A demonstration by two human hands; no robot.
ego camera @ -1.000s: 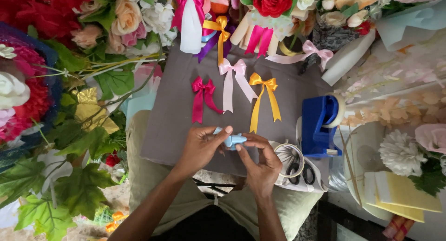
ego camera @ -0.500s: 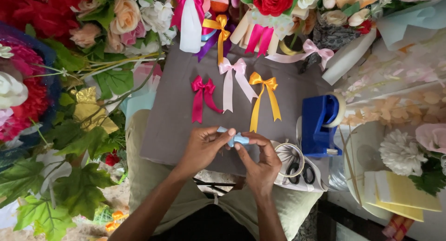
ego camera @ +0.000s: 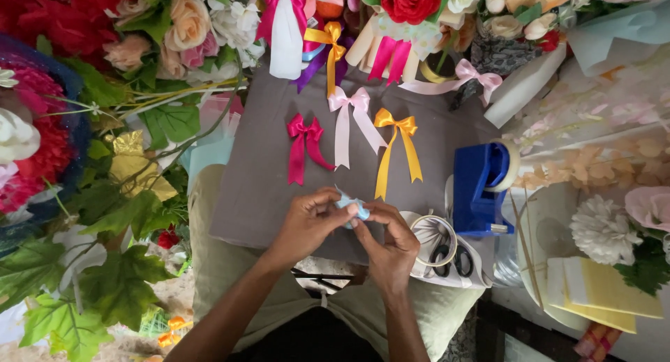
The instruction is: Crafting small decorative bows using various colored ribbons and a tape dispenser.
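Note:
Both of my hands meet over the near edge of a grey board [ego camera: 258,181] that rests on my lap. My left hand [ego camera: 307,222] and my right hand [ego camera: 391,247] pinch a small piece of light blue ribbon [ego camera: 352,207] between their fingertips. Most of the ribbon is hidden by my fingers. Just beyond my hands three finished bows lie on the board: a magenta bow [ego camera: 305,142], a pale pink bow [ego camera: 347,121] and a golden yellow bow [ego camera: 396,146].
A blue tape dispenser [ego camera: 481,187] stands to the right, with black-handled scissors [ego camera: 447,257] and a tape ring beside my right hand. Artificial flowers, leaves and more ribbon bows crowd the left and far sides. Yellow paper sheets [ego camera: 600,292] lie at the right.
My fingers have shifted slightly on the light blue ribbon. My hands stay in the same spot and nothing else has moved.

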